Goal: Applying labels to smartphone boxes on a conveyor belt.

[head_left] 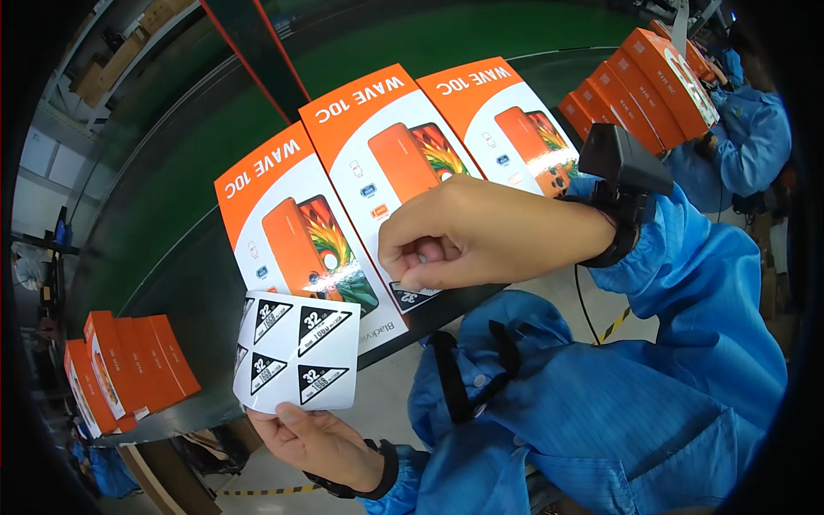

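Observation:
My left hand grips a white sheet of stickers by its lower edge, thumb in front. Several black-and-white triangular labels are on the curling sheet. My right hand is curled over the lower part of the middle phone box. Its thumb and fingers close at a black triangular sticker near the box's lower edge; the fingertips are partly hidden. To the left lies a second orange-and-white phone box, partly covered by the sheet. A third phone box lies at the right.
Stacked orange boxes stand at the left end of the dark green bench. More stacked boxes are at the far right, beside another person in a blue sleeve. A dark post with red edges rises behind the boxes.

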A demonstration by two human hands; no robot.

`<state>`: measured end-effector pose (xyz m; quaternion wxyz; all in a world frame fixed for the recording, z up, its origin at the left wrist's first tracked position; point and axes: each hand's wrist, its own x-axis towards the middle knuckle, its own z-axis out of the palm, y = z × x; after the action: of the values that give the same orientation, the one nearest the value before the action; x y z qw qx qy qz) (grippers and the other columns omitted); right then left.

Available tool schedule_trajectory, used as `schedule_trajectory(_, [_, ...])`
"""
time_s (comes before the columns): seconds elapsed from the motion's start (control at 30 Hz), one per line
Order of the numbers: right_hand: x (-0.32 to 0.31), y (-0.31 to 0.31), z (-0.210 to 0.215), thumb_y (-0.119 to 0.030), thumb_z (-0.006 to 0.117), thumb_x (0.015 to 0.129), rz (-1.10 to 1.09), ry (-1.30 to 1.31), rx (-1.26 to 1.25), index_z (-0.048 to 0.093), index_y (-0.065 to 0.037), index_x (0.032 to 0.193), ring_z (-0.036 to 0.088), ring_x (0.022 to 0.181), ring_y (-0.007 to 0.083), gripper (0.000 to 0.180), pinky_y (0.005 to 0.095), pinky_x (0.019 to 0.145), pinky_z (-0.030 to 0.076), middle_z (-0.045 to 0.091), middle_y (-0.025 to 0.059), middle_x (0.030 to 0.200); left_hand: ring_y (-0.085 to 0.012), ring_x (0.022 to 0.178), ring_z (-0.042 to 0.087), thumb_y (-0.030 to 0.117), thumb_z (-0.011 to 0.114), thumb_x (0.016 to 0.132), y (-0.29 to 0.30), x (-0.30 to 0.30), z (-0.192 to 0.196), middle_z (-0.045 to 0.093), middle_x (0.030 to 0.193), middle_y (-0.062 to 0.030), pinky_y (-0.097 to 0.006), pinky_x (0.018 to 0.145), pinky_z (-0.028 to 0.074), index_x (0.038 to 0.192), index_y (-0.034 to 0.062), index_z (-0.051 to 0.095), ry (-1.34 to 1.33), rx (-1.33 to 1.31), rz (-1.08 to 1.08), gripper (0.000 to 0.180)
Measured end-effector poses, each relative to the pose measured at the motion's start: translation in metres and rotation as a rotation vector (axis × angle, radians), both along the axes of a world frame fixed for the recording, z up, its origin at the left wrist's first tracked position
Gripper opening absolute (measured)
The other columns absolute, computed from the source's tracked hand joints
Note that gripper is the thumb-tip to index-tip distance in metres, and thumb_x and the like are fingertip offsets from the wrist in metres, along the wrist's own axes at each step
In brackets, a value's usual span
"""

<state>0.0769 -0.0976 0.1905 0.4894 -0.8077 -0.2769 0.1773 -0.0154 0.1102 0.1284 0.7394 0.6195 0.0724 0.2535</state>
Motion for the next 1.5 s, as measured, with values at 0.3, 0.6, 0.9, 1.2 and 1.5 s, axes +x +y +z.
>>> schedule_trajectory(0.3, [0.002,-0.002,-0.001,-0.007,0.054,0.074,0.051,-0.023,-0.020,0.052,0.001,0.076,0.040,0.053,0.0109,0.008,0.0226,0.049,0.037,0.047,0.0047,0.060,-0.0153,0.084,0.058,0.015,0.044,0.086,0.004,0.001,-0.006,0.053,0.100,-0.0186,-0.025,0.067,0.050,0.110,-0.0051,0.035,0.013,0.006,-0.038,0.032])
schedule_trajectory(0.6, [0.002,0.003,-0.004,-0.008,0.054,0.075,0.078,-0.063,-0.085,0.051,0.000,0.076,0.046,0.055,0.0174,0.009,0.0258,0.050,0.039,0.049,0.0065,0.063,-0.0146,0.080,0.059,0.015,0.044,0.087,0.005,0.002,-0.004,0.054,0.097,-0.0190,-0.022,0.064,0.050,0.112,-0.0051,0.034,0.027,-0.001,-0.040,0.034])
schedule_trajectory(0.9, [-0.009,0.005,-0.009,-0.029,0.058,0.073,-0.113,-0.495,-0.425,0.043,-0.003,0.091,0.054,0.058,0.0293,0.036,0.0348,0.050,0.042,0.052,0.0121,0.065,-0.0135,0.082,0.054,0.026,0.052,0.083,0.001,0.003,0.001,0.052,0.091,-0.0138,-0.023,0.070,0.044,0.101,-0.0058,0.040,0.110,0.052,0.015,0.039])
schedule_trajectory(1.2, [-0.030,0.026,0.010,-0.020,0.062,0.075,0.031,0.102,0.197,0.043,-0.001,0.101,0.053,0.072,0.0162,0.037,0.0293,0.059,0.045,0.053,0.0084,0.081,-0.0241,0.098,0.049,0.032,0.060,0.076,-0.021,-0.009,0.005,0.042,0.113,-0.0185,-0.034,0.081,0.044,0.119,-0.0054,0.028,-0.176,-0.008,0.271,0.066])
schedule_trajectory(1.5, [-0.024,0.039,0.020,-0.020,0.048,0.083,0.053,-0.023,0.393,0.048,0.003,0.088,0.050,0.071,0.0175,0.023,0.0288,0.063,0.042,0.050,0.0115,0.076,-0.0159,0.086,0.052,-0.002,0.055,0.075,-0.011,-0.031,0.022,0.052,0.102,-0.0147,-0.027,0.075,0.042,0.096,-0.0017,0.050,0.175,0.044,-0.817,0.021])
